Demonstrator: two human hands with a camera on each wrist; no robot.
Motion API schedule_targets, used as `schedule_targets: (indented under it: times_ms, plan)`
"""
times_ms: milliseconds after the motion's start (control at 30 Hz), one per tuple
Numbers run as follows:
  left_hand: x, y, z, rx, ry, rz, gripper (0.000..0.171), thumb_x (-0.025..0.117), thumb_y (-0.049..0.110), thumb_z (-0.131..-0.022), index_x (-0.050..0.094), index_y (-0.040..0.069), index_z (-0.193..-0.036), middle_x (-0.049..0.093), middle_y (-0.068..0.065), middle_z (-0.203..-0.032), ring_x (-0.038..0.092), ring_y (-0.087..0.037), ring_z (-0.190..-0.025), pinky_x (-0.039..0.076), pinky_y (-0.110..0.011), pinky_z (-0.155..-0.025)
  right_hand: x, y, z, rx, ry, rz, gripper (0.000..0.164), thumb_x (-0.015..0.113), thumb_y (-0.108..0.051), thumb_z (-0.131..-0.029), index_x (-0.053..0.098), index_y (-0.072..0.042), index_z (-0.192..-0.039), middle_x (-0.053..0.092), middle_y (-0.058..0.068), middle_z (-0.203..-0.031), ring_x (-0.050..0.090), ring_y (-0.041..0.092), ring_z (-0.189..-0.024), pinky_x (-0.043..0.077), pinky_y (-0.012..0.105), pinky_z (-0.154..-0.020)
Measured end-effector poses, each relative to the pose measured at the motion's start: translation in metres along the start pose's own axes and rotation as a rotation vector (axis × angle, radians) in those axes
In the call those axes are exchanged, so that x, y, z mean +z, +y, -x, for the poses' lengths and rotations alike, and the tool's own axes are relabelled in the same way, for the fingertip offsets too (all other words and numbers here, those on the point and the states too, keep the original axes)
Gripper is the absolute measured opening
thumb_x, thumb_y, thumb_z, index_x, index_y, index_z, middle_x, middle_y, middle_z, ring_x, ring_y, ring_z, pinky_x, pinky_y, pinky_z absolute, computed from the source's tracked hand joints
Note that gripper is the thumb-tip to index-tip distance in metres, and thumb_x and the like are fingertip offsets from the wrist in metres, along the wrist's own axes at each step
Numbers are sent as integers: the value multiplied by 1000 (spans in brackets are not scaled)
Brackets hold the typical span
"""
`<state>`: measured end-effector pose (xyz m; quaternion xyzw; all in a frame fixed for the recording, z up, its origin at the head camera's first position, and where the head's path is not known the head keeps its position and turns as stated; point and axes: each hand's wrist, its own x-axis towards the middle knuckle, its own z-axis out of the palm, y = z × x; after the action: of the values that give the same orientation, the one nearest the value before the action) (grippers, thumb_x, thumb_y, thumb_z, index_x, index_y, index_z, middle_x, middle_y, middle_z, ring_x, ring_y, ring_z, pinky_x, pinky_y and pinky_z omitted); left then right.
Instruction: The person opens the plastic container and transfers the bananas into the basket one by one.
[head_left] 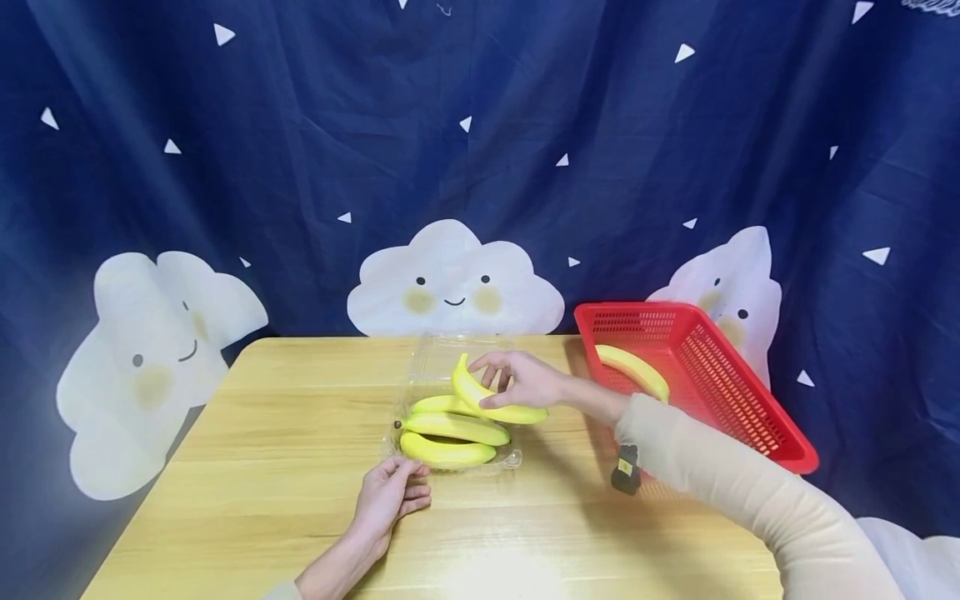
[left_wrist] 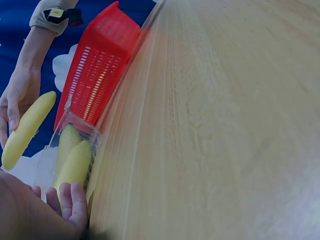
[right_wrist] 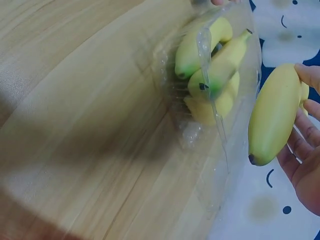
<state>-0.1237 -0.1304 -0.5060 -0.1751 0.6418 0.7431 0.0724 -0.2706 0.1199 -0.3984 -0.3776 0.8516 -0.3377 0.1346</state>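
Note:
My right hand [head_left: 525,379] pinches a yellow banana [right_wrist: 275,115] between thumb and fingers, above the far right part of a clear plastic clamshell box [head_left: 517,458]. Inside the box lie three more bananas [head_left: 456,427], side by side, with greenish tips. The box's lid [head_left: 442,354] stands open at the back. At the near left corner my left hand [head_left: 386,496] holds the box's rim with thumb and forefinger, its other fingers loosely extended. From the left wrist, the left hand [left_wrist: 45,215] partly covers the box and the bananas in it.
A red plastic basket [head_left: 795,454] with slotted walls stands on the right of the wooden table [head_left: 285,433], with one banana [head_left: 633,371] inside. The right forearm passes over its near side. Behind the table hangs a blue curtain [head_left: 420,167] printed with clouds.

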Motion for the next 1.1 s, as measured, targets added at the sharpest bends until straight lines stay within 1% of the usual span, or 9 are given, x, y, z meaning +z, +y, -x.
schedule_targets:
  times_ms: [233, 367, 467, 567, 700, 767, 900, 1033, 1100]
  plan:
    - [-1, -1, 1, -6, 1, 1, 14, 58, 13, -102, 68, 3, -99, 75, 0, -94, 70, -11, -71, 67, -25, -69, -5, 2, 5, 22, 28, -16, 58, 85, -22, -88, 63, -7, -139, 75, 12, -108, 70, 8, -80, 61, 26, -82]
    - [-1, -2, 1, 1, 2, -1, 14, 58, 13, -102, 67, 3, -99, 75, -2, -95, 71, -12, -71, 67, -25, -68, -12, 2, 10, 37, 51, -39, 58, 85, -20, -88, 63, -7, -139, 74, 12, -108, 70, 11, -81, 61, 28, -80]
    - [-1, -2, 2, -4, 8, -5, 13, 58, 12, -101, 67, 3, -98, 76, -3, -96, 71, -12, -71, 67, -25, -68, -18, 5, 13, 31, 76, -48, 58, 86, -19, -87, 64, -6, -138, 74, 13, -106, 71, 13, -81, 63, 32, -80]
    - [-1, -1, 1, -8, 12, -2, 13, 58, 12, -101, 68, 3, -98, 76, -4, -97, 71, -12, -71, 67, -25, -69, -23, 9, 15, 21, 106, -46, 57, 86, -18, -86, 65, -4, -137, 75, 14, -106, 72, 15, -83, 64, 37, -83]
    - [-1, 1, 1, -3, 8, 2, 14, 59, 13, -101, 68, 2, -99, 75, -5, -98, 70, -12, -72, 67, -25, -70, -31, 15, 21, 44, 143, -44, 57, 87, -19, -86, 65, -6, -138, 75, 13, -108, 72, 17, -87, 64, 42, -87]
    - [0, 2, 0, -5, 4, 0, 15, 59, 13, -101, 68, 2, -100, 75, -5, -98, 70, -12, -72, 67, -25, -70, -35, 18, 25, 61, 163, -39, 58, 87, -18, -85, 65, -7, -137, 75, 13, -108, 72, 17, -87, 65, 41, -86]
    - [1, 2, -1, -10, 4, 3, 15, 59, 13, -101, 68, 1, -101, 75, -4, -98, 71, -12, -71, 68, -26, -70, -41, 23, 30, 62, 200, -22, 57, 88, -18, -84, 66, -7, -136, 75, 13, -105, 73, 17, -84, 65, 37, -84]
    - [1, 1, -2, -13, 7, 4, 15, 58, 13, -102, 68, 2, -100, 75, -3, -97, 71, -12, -71, 68, -26, -69, -49, 25, 34, 59, 231, -34, 56, 87, -16, -85, 66, -6, -136, 74, 15, -106, 72, 18, -82, 63, 36, -83]
    - [0, 0, -2, -12, 5, 6, 15, 58, 13, -102, 68, 2, -100, 75, -3, -98, 71, -11, -71, 68, -26, -69, -53, 25, 37, 68, 239, -37, 56, 87, -15, -85, 66, -6, -136, 73, 15, -106, 72, 18, -82, 63, 34, -81]
